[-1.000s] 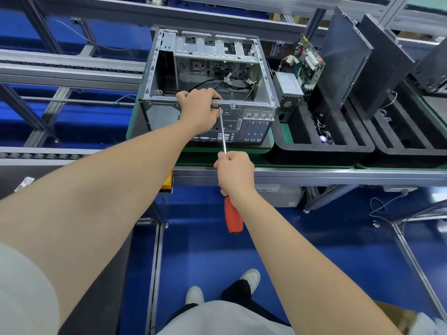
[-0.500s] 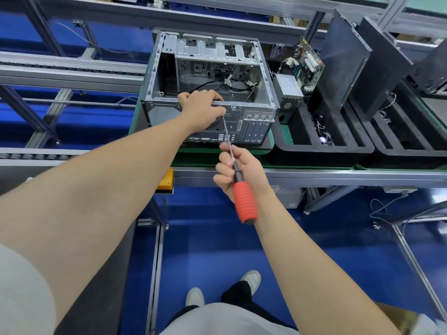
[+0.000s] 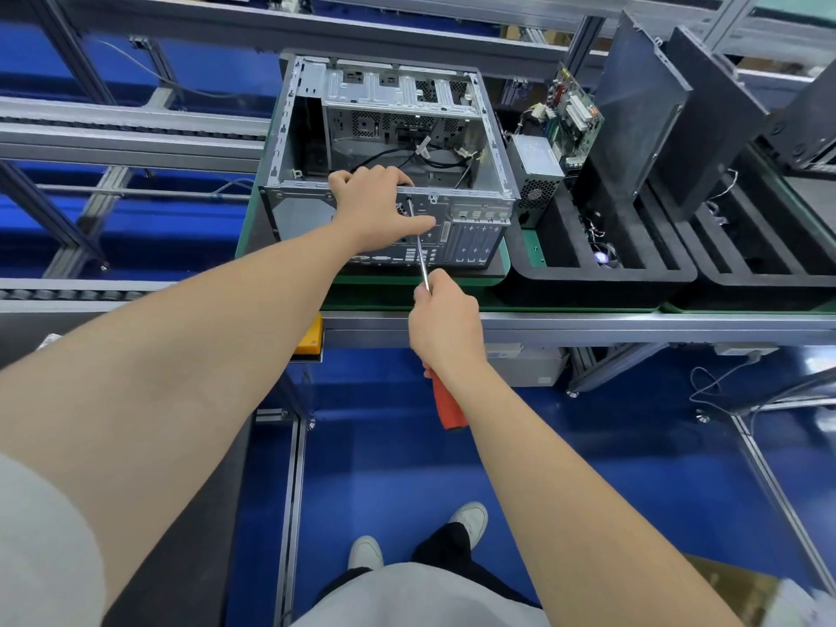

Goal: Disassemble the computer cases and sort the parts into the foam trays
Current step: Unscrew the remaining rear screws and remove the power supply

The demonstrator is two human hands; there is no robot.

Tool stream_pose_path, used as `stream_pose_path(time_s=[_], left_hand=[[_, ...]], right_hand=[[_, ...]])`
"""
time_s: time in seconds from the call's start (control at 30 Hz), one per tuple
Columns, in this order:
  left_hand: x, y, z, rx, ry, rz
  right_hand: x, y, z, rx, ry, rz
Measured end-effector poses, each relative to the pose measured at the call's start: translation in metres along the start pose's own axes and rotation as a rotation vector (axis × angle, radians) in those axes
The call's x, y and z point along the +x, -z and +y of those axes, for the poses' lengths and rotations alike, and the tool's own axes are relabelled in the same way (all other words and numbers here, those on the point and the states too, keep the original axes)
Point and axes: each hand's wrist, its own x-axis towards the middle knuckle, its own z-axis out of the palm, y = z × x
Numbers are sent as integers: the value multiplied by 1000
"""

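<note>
2 outstretched hands [image 3: 377, 208] [image 3: 445, 325] on case [image 3: 475, 239], screwdriver [image 3: 445, 405].

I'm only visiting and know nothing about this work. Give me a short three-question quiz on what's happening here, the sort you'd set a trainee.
1. True or false: the right hand holds a screwdriver with a red handle.
2. Where is the left hand? A) gripping the top rear edge of the computer case; B) resting on a keyboard; C) wrapped round the red handle.
3. Fill in the blank: the grey power supply stands in the black foam ____ to the right of the case.

Key: 1 true; 2 A; 3 tray.
</note>
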Motion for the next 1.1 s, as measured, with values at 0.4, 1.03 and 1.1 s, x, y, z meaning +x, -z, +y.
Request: stream_pose_path(time_s=[0.4,1.03,1.1], left_hand=[[6,1,-1,-7,33,-24],[2,-2,-1,26,3,5],[5,-3,-3,53,7,0]], right_hand=[[-3,2,1,1897,-405,-826],[13,-2,2,170,-68,-76],[13,1,-1,510,-129,-238]])
